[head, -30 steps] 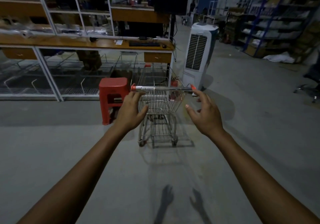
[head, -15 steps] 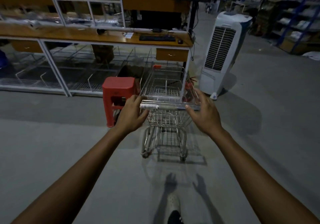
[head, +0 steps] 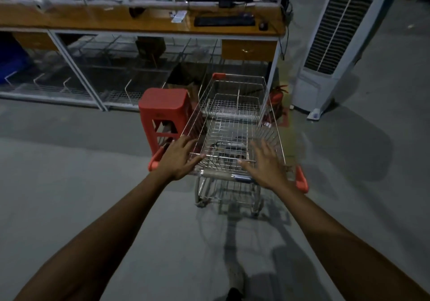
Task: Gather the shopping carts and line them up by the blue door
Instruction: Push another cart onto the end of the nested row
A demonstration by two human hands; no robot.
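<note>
Two bare arms reach up from the bottom of the frame to a wire shopping cart (head: 230, 126) in the middle. It stands on the grey floor with its red-capped front corner toward a long wooden desk (head: 97, 20) across the top. The left hand (head: 180, 158) is released, its fingers straight and spread over the near left rim of the basket. The right hand (head: 263, 161) is likewise released and splayed over the near right rim, just above the handle bar (head: 218, 174). I cannot tell whether either palm touches the metal.

Dark shapes show through the basket's mesh floor, and I cannot tell whether they lie in the basket or under it. A wire partition crosses the basket's far end.

A red stool (head: 164, 105) stands just left of the cart. On the desk lie a keyboard (head: 224, 21) and a mouse (head: 263, 25), with a drawer (head: 249, 50) below them. A white air cooler (head: 337, 44) fills the upper right.
</note>
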